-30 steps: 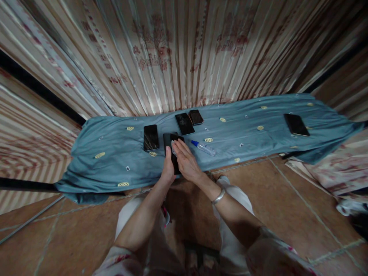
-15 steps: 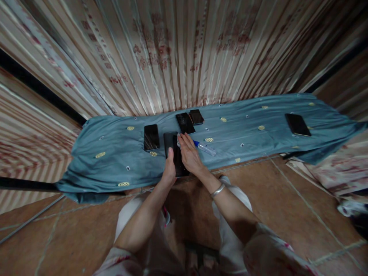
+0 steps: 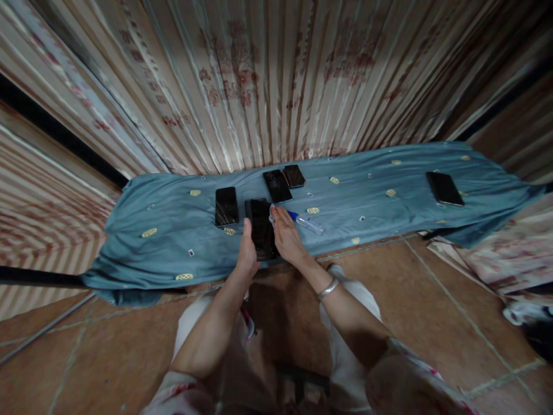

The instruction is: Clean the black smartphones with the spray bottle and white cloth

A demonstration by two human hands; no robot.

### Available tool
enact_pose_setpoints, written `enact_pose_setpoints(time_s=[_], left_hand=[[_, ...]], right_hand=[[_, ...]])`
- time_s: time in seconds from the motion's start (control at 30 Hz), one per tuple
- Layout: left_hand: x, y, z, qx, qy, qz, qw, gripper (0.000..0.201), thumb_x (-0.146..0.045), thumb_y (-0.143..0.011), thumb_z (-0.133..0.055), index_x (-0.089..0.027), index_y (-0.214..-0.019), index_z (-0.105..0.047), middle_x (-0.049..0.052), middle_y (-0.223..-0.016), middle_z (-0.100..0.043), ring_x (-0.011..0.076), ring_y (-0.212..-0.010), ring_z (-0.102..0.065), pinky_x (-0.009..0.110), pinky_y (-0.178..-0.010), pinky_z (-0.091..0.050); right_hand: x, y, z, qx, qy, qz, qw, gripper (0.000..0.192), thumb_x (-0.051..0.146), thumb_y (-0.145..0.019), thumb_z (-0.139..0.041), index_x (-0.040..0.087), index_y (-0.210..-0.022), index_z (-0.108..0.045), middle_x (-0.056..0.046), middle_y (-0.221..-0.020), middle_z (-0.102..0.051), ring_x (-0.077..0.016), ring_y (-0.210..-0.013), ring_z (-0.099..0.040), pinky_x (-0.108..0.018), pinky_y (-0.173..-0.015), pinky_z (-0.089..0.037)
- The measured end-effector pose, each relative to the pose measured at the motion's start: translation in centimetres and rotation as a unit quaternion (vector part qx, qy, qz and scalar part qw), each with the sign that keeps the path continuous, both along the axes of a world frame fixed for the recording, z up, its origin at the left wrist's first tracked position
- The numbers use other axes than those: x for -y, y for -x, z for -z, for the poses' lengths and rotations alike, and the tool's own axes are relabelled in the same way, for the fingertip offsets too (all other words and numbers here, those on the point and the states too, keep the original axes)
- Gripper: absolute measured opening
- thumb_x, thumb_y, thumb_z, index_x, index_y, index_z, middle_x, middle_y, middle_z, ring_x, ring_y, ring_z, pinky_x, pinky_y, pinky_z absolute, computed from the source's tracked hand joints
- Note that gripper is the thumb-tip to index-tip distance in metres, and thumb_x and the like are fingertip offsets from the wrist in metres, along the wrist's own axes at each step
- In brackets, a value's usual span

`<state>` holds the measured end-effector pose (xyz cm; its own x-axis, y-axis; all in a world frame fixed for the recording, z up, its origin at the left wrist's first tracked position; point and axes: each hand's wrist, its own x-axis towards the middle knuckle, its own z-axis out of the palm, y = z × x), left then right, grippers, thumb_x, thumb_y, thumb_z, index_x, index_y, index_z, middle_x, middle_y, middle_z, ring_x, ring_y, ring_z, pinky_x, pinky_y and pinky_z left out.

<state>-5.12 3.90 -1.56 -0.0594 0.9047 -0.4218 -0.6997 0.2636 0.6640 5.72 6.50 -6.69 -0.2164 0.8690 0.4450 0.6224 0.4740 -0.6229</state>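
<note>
My left hand grips the lower left edge of a black tablet, thumb along its side and fingers hidden beneath. My right hand lies along the tablet's right edge, fingers together, with a small crumpled pale cloth showing at the fingertips. Beside that hand lies a clear bottle with a blue top. A black phone rests left of the tablet. Behind the tablet, a second dark phone lies next to a smaller dark device.
A teal patterned cloth covers the long, low table. Another black device lies toward its right end. A pleated curtain hangs right behind, and dark frame bars stand at the sides. Below is a tiled floor.
My right hand has slid from across the tablet's face to its right edge, cloth at the fingertips, uncovering more of the screen. My left hand has shifted slightly left and down with the tablet.
</note>
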Motion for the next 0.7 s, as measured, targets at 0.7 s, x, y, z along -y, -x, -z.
enact_pose_setpoints(time_s=[0.7], left_hand=[[-1.1,0.9,-0.1,-0.01,0.011,-0.058,0.998,0.039,-0.042,-0.093,-0.048,-0.01,-0.102,-0.07,0.011,-0.092,-0.076,0.022,-0.101,-0.071,0.033,-0.096,-0.052]], right_hand=[[5.0,0.4,-1.7,0.025,-0.03,-0.118,0.992,0.058,0.009,-0.094,-0.029,0.013,-0.152,-0.03,-0.015,-0.154,-0.04,-0.0226,-0.15,-0.019,-0.051,-0.119,-0.031]])
